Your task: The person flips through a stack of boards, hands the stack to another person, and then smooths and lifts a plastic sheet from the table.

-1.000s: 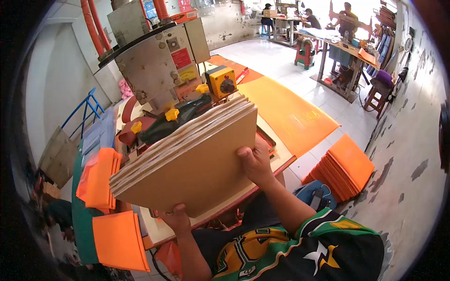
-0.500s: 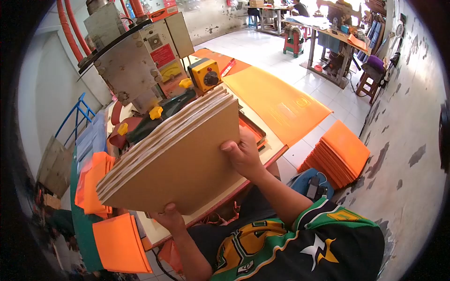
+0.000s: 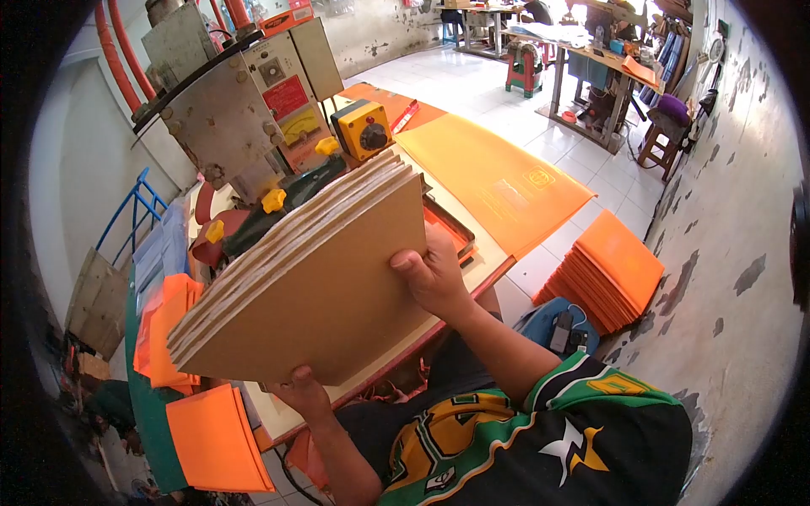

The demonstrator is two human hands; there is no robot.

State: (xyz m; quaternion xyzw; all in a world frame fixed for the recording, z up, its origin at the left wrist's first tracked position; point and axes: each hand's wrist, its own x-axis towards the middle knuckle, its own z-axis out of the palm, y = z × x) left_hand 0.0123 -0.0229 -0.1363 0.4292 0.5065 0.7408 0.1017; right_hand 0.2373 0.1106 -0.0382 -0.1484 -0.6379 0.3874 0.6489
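A stack of several brown boards [image 3: 312,287] with pale, rough edges is held up tilted above the worktable. My left hand [image 3: 305,396] grips its lower edge, thumb on the front face and fingers hidden behind. Around the right edge, my right hand [image 3: 434,274] is closed, its thumb pressed on the face. Behind the boards stands a press machine [image 3: 221,118] with yellow knobs [image 3: 273,201] and a yellow switch box [image 3: 361,131]. Partly hidden beside my right hand is a dark-rimmed frame [image 3: 449,221] on the table.
An orange sheet [image 3: 489,181] overhangs the table's far right side. A pile of orange folded pieces [image 3: 609,270] stands at right near the peeling wall. More orange pieces [image 3: 218,438] lie at left on a green surface [image 3: 156,434]. Farther back are workbenches [image 3: 591,59] and a person.
The boards and both hands stay in nearly the same grip. The whole view has shifted slightly, with the machine and boards a little further left in the picture.
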